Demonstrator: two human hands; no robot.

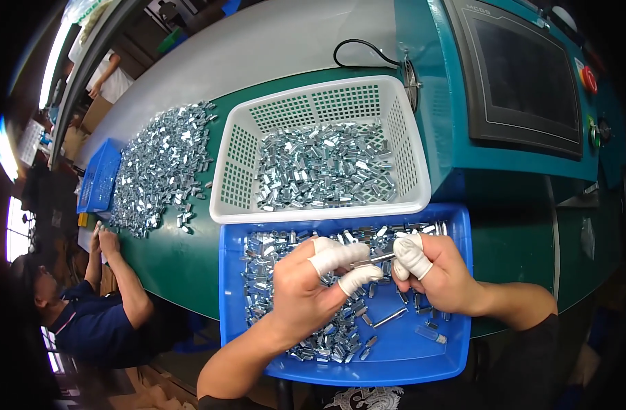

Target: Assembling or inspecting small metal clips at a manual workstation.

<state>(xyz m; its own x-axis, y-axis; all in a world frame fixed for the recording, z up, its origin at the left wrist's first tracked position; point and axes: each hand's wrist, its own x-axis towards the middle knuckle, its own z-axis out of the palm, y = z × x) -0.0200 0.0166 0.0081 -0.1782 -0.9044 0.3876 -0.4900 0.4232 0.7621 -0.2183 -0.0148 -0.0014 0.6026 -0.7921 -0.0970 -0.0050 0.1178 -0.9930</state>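
Over the blue bin (367, 371), my two hands meet at a slim, shiny metal rod (382, 258). My right hand (444, 273), closed in a pinch, grips the rod's right end. The fingers of my left hand (311, 287) close around a small metal fitting (359, 264) at the rod's left end; they partly cover it, so how the two join is hidden. White finger cots wrap several fingertips on both hands. Beneath them, small silvery metal fittings (337, 342) lie heaped in the bin. Another loose metal rod (390, 318) rests on the bin floor, beside a small clear plastic piece (430, 333).
Behind the bin stands a white perforated basket (320, 213) with more fittings. A large pile of fittings (164, 167) spreads leftward beside a small blue basket (97, 179). At right is a teal machine (436, 102) with a dark screen (525, 75). A co-worker (87, 321) sits at left.
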